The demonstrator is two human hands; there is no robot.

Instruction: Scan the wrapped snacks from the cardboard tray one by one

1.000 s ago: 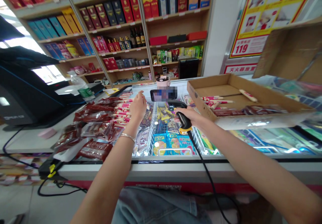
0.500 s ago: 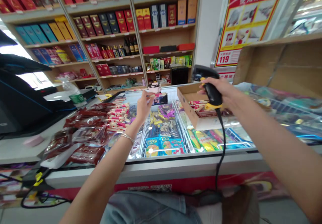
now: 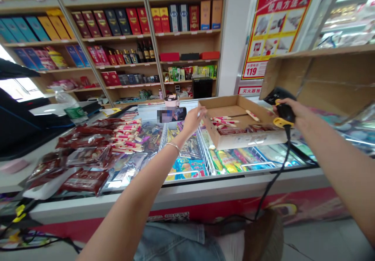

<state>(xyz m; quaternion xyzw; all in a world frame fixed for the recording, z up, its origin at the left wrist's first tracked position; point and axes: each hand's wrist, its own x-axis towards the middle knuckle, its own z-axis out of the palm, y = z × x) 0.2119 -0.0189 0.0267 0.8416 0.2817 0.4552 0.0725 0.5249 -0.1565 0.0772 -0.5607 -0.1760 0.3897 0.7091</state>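
Right hand (image 3: 296, 110) grips a pistol-shaped plastic scanner (image 3: 285, 114); left hand (image 3: 193, 121) — grip unclear — nears a shallow cardboard box (image 3: 253, 139); poster (image 3: 277, 30) reads "119".

Poster (image 3: 278, 30): and there it was on the wall, 消防栓 in big white characters, 使用方法 following right underneath!
Poster's bottom corner: a bold 119 stood out, smaller 火警电话 just over it.
Small sign (image 3: 249, 90): below the poster, 灭火器放 came through, then the cardboard flap (image 3: 316, 77) cut the line off.
Bottle (image 3: 70, 106): green label, lettering too small to call.
Shelf boxes (image 3: 178, 18): printed fronts, none legible.
Freezer front (image 3: 222, 207): white lettering, too blurred to read.
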